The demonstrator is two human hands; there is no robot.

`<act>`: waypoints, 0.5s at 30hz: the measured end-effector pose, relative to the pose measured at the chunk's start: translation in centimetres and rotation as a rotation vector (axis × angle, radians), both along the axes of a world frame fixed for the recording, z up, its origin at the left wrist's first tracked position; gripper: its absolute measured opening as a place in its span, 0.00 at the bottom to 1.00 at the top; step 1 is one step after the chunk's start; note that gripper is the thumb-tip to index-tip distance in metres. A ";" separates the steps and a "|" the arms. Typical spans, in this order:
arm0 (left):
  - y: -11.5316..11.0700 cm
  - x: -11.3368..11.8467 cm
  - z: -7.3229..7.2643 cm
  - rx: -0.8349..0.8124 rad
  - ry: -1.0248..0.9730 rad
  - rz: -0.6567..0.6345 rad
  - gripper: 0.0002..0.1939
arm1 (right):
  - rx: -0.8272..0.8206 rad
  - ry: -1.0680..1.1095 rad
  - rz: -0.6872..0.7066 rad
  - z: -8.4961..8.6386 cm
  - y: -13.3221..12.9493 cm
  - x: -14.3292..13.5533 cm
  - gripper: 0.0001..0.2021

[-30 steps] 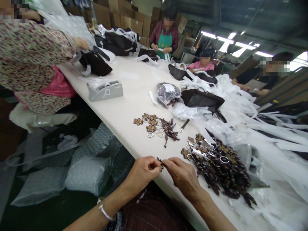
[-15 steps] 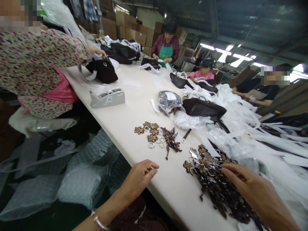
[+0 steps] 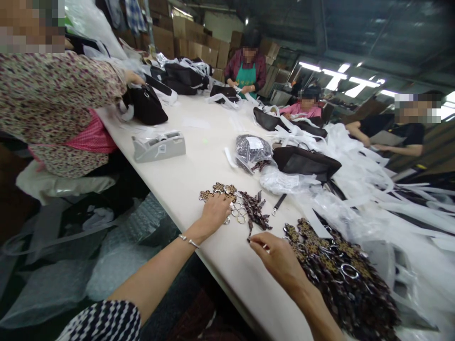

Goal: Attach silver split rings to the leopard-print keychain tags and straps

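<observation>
My left hand (image 3: 214,211) lies palm down over the small group of leopard-print flower charms (image 3: 227,189) with silver rings (image 3: 241,210); its fingers hide some charms, and what they grip, if anything, is hidden. Just right of it lie dark brown tassels (image 3: 256,210). My right hand (image 3: 272,251) is at the lower end of these tassels, thumb and fingertips close together on a dark tassel tip. A larger pile of charms with rings and dark tassels (image 3: 350,293) spreads to the right, partly behind my right forearm.
A grey tape dispenser (image 3: 159,148) stands near the table's (image 3: 209,161) left edge. A clear plastic bag (image 3: 253,150), a dark handbag (image 3: 307,162) and a short strap with a clasp (image 3: 279,204) lie beyond the charms. White strips cover the right side. Several people stand or sit around.
My left hand has moved forward onto the small charm group. My right hand has left the large pile and moved left to the tassels. The person at left has shifted a dark bag slightly.
</observation>
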State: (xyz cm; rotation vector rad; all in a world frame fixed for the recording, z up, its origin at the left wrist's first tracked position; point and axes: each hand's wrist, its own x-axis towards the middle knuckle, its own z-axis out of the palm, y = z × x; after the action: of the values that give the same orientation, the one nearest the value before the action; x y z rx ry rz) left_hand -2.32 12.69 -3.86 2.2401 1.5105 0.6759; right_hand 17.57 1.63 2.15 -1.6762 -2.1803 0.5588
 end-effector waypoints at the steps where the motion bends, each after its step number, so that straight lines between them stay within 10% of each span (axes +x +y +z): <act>1: 0.2 0.2 -0.1 -0.008 -0.004 0.003 0.15 | -0.008 0.005 0.004 -0.3 0.0 -0.2 0.08; 11: -2.4 -0.4 1.5 -0.174 -0.246 0.045 0.05 | -0.073 0.334 -0.159 -1.4 -0.1 -0.3 0.08; 15: -5.4 -0.2 2.2 -0.510 -0.678 -0.080 0.10 | -0.216 0.618 -0.259 -1.2 -0.5 -1.7 0.14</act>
State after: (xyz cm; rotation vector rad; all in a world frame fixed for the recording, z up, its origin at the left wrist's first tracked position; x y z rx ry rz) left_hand -2.47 7.32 -1.65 1.4699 1.0835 0.8045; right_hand 15.86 1.15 0.91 -1.5749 -1.4836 1.0932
